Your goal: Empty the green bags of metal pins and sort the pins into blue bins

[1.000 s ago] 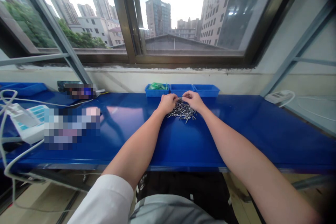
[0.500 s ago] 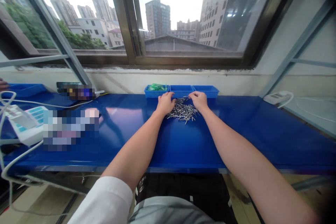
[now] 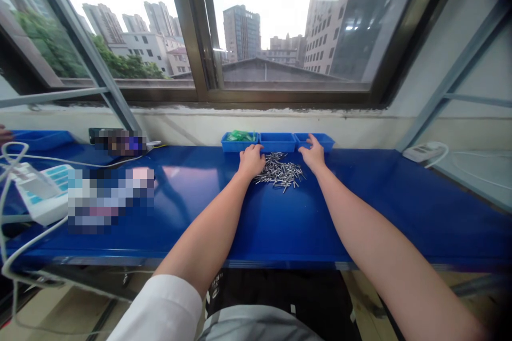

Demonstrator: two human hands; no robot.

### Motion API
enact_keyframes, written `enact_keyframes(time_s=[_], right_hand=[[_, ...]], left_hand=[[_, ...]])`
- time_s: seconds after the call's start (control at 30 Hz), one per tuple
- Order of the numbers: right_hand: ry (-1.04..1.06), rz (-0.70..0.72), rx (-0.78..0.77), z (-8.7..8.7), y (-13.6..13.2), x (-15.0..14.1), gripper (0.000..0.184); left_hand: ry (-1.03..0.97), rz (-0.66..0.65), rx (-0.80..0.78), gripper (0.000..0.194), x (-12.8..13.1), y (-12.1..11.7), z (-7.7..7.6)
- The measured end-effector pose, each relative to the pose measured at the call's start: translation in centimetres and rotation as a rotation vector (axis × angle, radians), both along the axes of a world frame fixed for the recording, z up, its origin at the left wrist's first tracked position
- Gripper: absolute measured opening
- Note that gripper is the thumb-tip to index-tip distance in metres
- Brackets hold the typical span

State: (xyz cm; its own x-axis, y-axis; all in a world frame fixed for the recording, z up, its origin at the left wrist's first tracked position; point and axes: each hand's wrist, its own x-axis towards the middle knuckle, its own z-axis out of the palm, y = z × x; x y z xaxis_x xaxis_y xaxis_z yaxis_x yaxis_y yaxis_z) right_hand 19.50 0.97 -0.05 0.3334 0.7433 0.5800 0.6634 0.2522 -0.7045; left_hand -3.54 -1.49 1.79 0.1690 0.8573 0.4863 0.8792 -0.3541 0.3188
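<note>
Now the pin pile (image 3: pixel 280 173) lies between both hands' loosely spread, empty fingers (image 3: pixel 310 141)

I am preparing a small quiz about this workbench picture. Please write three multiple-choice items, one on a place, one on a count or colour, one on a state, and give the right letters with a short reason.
1. Where does the pile of small metal pins lie?
A. on the blue bench, between the two hands
B. inside a tray
C. on the window sill

2. How many small blue trays stand in a row behind the pile?
A. one
B. three
C. five

3. What is in the leftmost tray?
A. nothing
B. metal pins
C. green pieces

Answers:
1 A: the pins lie on the benchtop, with the left hand and the right hand at either side.
2 B: three trays stand side by side.
3 C: green pieces show in it.
</note>
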Motion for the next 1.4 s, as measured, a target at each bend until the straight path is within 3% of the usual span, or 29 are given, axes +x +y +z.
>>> enact_keyframes(time_s=[0.1,0.2,0.37,0.63,1.4], right_hand=[[-0.084,0.012,-0.064,0.4,-0.8,-1.1,0.059],[-0.283,0.174,-0.174,1.0,-2.1,-2.7,0.040],[-0.546,0.321,-0.378,1.2,-3.6,-5.0,0.040],[-0.492,0.340,-0.387,1.4,-3.8,-6.0,0.017],[-0.569,0.350,-0.377,1.0,-3.2,-6.3,0.018]], left_hand=[[0.012,-0.026,-0.034,0.032,0.0,0.1,-0.1],[0.036,-0.073,-0.081,0.034,0.0,0.3,-0.3],[0.114,-0.161,-0.181,0.039,0.0,0.5,-1.2],[0.150,-0.144,-0.222,0.039,0.2,0.5,-1.2],[0.144,-0.159,-0.210,0.038,0.4,0.1,-1.0]])
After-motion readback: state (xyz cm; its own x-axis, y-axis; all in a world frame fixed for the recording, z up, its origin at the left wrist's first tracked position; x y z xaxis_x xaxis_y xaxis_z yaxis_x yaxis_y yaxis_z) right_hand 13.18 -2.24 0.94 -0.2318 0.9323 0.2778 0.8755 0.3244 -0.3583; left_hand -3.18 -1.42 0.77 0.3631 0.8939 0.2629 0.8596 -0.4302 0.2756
